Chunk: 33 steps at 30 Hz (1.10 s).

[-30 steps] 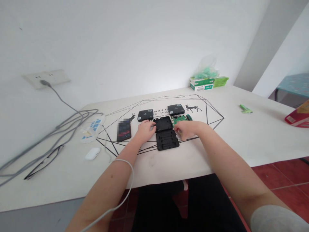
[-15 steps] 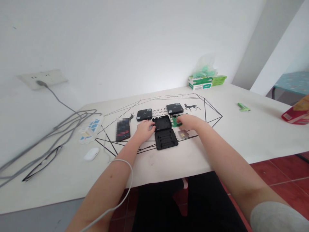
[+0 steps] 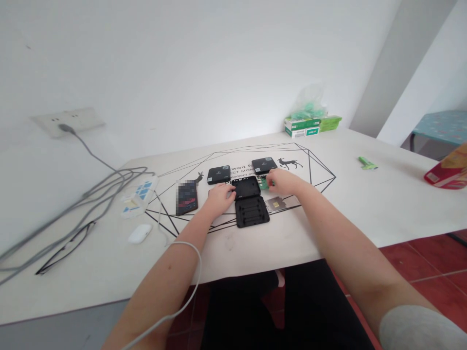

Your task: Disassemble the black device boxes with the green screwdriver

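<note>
An opened black box lies in two halves at the table's middle: the shell (image 3: 246,187) farther away and the ribbed lid (image 3: 252,212) nearer me. My left hand (image 3: 219,197) rests on the table with curled fingers touching the shell's left edge. My right hand (image 3: 283,180) lies over a green circuit board (image 3: 264,183) to the right of the shell, its fingers pinched on the board. A small grey square piece (image 3: 276,203) lies on the table below my right hand. Two closed black boxes (image 3: 219,174) (image 3: 264,165) sit farther back.
A phone (image 3: 186,197) lies left of my left hand. White earbud case (image 3: 140,233), glasses (image 3: 62,248), power strip (image 3: 137,196) and grey cables (image 3: 91,192) occupy the left. Green tissue boxes (image 3: 310,125) stand at the back, a green item (image 3: 367,163) and red packet (image 3: 447,174) at right.
My right hand moved from the table beside the ribbed lid up onto the green circuit board, uncovering the small grey square piece. My left hand stayed at the shell's edge.
</note>
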### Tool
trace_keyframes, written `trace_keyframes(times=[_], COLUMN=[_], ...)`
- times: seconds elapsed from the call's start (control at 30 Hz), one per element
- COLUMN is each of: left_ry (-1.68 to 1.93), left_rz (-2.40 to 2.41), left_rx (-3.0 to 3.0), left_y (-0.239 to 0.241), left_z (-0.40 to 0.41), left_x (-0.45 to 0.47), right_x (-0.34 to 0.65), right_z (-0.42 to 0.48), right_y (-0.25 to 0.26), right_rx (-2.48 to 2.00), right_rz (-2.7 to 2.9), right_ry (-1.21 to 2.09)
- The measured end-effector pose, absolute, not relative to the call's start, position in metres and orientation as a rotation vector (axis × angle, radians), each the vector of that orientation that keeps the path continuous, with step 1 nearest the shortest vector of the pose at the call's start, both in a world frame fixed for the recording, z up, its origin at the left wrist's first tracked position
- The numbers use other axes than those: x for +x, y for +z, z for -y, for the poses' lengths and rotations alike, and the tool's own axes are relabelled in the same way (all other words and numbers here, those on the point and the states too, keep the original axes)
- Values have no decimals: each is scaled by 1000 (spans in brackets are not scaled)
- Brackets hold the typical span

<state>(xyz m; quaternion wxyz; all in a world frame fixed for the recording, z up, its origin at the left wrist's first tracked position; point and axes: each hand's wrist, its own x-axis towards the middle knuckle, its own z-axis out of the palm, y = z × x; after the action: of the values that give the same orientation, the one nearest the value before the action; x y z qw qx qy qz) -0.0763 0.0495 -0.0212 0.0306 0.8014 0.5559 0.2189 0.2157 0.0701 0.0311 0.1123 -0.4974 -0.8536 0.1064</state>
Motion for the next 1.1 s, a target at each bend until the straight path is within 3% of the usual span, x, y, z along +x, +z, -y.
trace_keyframes(times=[0.27, 0.43, 0.63, 0.83, 1.1], left_ry=[659, 752, 981, 1265, 1304], left_rz=[-1726, -1729, -1465, -1140, -1025], left_rx=[2471, 2437, 2369, 1787, 1249], left_y=[-20, -14, -9, -12, -8], left_z=[-47, -44, -41, -41, -40], left_x=[-73, -73, -75, -63, -57], right_x=[214, 197, 164, 160, 163], right_z=[-69, -64, -46, -38, -46], right_y=[37, 24, 7, 7, 9], right_rx=[-1378, -1005, -840, -679, -948], right_rz=[2129, 1939, 2053, 2262, 2036], right_ry=[493, 697, 590, 478, 411])
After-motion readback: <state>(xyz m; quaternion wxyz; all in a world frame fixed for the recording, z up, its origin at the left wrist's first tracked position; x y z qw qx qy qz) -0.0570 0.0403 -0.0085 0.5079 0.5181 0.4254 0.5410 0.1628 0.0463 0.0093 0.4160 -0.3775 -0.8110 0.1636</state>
